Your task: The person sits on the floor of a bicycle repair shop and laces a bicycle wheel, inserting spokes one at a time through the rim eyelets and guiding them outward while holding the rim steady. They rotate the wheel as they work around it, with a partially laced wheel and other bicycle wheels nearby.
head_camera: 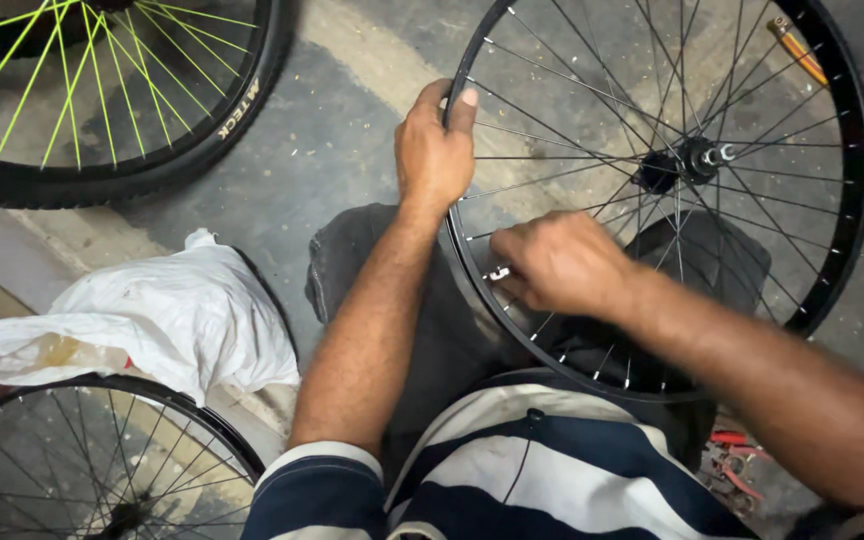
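While my left hand is clamping the black bicycle rim at its upper-left arc, thumb hooked over the outer edge and fingers curled around the inside, my right hand is working lower down on the same arc, fingers pinched together on a small silvery tool that is sitting right against the rim's inner face where a spoke meets it (I cannot tell exactly what kind of tool it is, since the fingers are covering most of it). Both hands are closed on something, then: the left on the rim itself, the right on the tool.

From the right hand, the spokes are fanning up and to the right toward the hub, so the long axis of the spoke being handled is running from the fingertips diagonally away toward the wheel's centre. The right hand is the nearer one to that spoke end; the left is sitting further up the rim, steadying it.

The wheel is leaning across my lap, its lower edge resting against dark grey trousers, with the striped shirt below. Further out, a white plastic bag is lying on the concrete floor to the left, a second bare wheel is showing at bottom left, a tyred wheel with green spokes at top left, and red-handled pliers beside my right side.
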A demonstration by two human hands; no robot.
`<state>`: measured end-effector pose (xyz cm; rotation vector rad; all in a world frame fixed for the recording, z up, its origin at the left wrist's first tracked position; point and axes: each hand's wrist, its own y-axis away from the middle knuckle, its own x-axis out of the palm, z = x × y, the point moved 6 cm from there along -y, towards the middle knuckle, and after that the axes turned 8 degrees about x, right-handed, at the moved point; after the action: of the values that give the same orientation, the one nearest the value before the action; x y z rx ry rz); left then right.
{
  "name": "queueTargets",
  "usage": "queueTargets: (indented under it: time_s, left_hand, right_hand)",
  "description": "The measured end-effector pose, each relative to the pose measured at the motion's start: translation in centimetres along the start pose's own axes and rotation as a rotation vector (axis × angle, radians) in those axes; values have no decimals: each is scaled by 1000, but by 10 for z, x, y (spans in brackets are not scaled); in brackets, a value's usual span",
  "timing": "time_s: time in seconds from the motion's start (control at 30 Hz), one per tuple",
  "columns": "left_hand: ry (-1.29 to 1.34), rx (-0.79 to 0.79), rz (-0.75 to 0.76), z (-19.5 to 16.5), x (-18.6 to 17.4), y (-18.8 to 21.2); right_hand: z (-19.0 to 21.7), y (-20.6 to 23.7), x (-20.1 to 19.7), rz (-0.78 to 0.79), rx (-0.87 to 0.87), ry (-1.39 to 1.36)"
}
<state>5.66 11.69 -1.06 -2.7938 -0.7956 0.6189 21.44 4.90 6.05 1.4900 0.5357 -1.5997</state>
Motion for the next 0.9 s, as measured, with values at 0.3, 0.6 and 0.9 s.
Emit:
queueTargets:
  time_s: [0.3, 0.6, 0.9]
  left_hand:
    - [29, -14, -16, 2, -1, -1]
    - [67, -50, -38, -1, -7, -3]
    - [34, -57, -10, -2, -6, -2]
  right_hand:
    - [-5, -2, 25, 20, 78, 13]
    - [-17, -10, -12, 210, -32, -605]
    - [-21, -23, 5, 433, 73, -518]
